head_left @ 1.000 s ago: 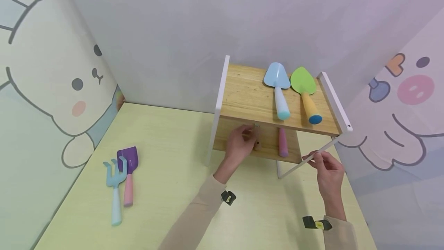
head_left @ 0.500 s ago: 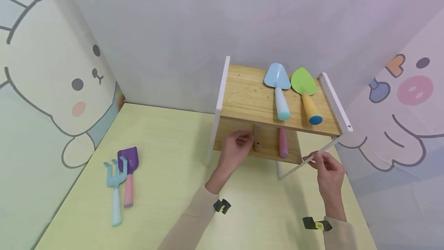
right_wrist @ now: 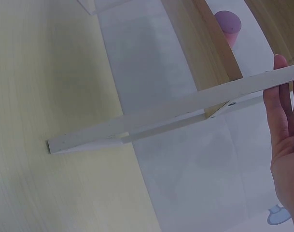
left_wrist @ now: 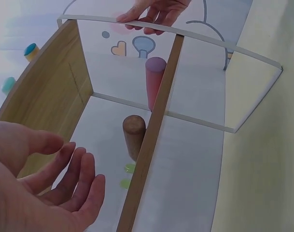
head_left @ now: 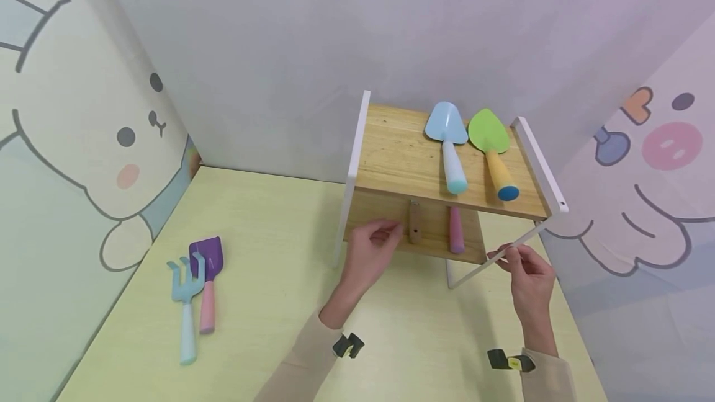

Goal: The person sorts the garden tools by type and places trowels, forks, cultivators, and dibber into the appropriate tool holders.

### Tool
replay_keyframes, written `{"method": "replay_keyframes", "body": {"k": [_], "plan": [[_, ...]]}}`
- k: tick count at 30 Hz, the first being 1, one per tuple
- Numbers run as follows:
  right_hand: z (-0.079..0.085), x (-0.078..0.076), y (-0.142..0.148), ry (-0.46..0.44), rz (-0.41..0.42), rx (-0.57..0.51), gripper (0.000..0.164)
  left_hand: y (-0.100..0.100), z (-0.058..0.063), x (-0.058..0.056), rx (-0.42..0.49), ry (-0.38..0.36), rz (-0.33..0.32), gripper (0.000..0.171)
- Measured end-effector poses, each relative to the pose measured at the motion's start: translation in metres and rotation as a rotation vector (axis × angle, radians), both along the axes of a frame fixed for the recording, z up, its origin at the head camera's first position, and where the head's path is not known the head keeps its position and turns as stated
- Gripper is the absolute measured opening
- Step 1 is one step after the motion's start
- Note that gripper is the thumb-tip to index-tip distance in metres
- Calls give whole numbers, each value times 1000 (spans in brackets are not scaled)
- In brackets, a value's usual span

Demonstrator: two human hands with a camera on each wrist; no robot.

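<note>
A two-tier wooden shelf [head_left: 391, 154] with a white frame stands on the table. My right hand [head_left: 527, 278] pinches its front right white bar [right_wrist: 185, 105] between thumb and fingers. Loosely curved and holding nothing, my left hand [head_left: 365, 259] is at the front of the lower board, just left of a brown wooden handle [head_left: 415, 222]. In the left wrist view small green pieces [left_wrist: 125, 183] show beside that handle. A pink handle [head_left: 456, 230] lies to its right; the upper board hides the far ends of both tools.
On the upper board lie a light blue trowel [head_left: 445, 123] and a green trowel [head_left: 488, 131] with a yellow handle. At the table's left, a light blue hand fork [head_left: 188, 327] overlaps a purple shovel [head_left: 207, 303]. Printed walls border the table [head_left: 268, 278].
My left hand has let go of the brown handle and drawn back to the left and toward me. My right hand stays on the white bar.
</note>
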State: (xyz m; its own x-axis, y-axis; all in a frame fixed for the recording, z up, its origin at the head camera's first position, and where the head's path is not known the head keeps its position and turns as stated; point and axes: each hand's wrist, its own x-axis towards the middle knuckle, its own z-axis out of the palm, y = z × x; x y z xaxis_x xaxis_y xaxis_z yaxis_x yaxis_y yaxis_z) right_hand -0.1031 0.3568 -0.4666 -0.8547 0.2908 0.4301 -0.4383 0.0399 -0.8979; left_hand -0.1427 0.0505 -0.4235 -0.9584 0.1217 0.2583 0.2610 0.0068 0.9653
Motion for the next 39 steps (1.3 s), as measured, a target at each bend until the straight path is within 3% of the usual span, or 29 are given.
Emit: {"method": "replay_keyframes", "body": {"k": [7,15,24,39], "plan": [[-2,-1,0,72,62,-36,14,-11,-3,9,-3,-11,22,17],[-1,0,1,9,-7,-13,15,-22,-6,19,-19,-33,13,18],[-1,1,0,-10,-13,-8,15,-36,-16,32,-37,-28,31,15],[-1,2,1,-18,-22,16,14,-62,-29,48,-55,-86,80,13]]}}
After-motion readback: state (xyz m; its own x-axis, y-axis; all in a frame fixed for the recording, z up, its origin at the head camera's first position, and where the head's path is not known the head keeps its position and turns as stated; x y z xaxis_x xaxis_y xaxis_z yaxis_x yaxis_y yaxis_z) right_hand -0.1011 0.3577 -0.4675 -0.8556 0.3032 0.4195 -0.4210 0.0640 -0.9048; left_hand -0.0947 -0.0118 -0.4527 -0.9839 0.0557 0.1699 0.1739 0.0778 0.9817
